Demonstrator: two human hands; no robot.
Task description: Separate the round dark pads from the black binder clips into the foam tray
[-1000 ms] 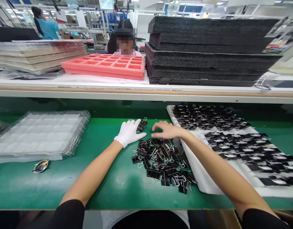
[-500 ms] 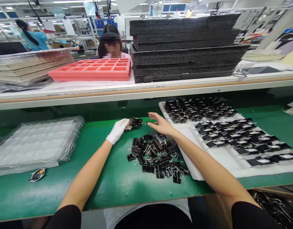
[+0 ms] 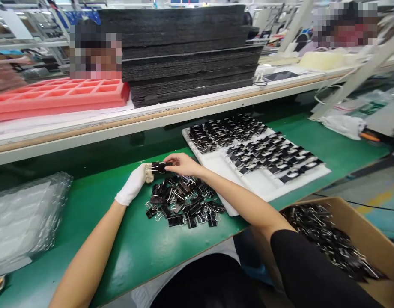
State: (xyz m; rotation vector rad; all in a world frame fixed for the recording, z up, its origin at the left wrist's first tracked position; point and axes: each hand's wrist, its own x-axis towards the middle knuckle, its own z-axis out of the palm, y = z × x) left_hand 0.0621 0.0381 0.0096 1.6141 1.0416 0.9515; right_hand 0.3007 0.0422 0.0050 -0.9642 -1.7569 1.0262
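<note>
Left hand (image 3: 137, 182), gloved, and bare right hand (image 3: 184, 165) both gripped a few clips (image 3: 159, 167), left of the tray (image 3: 214, 166). Clip rows (image 3: 227, 130) covered much of tray; loose pile (image 3: 184, 201) left of it apparently remained.

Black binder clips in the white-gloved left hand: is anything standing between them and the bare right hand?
Nothing visible is. The right hand appears to touch the binder clips held by the gloved left hand; the loose pile lies nearer the person, not between them.
</note>
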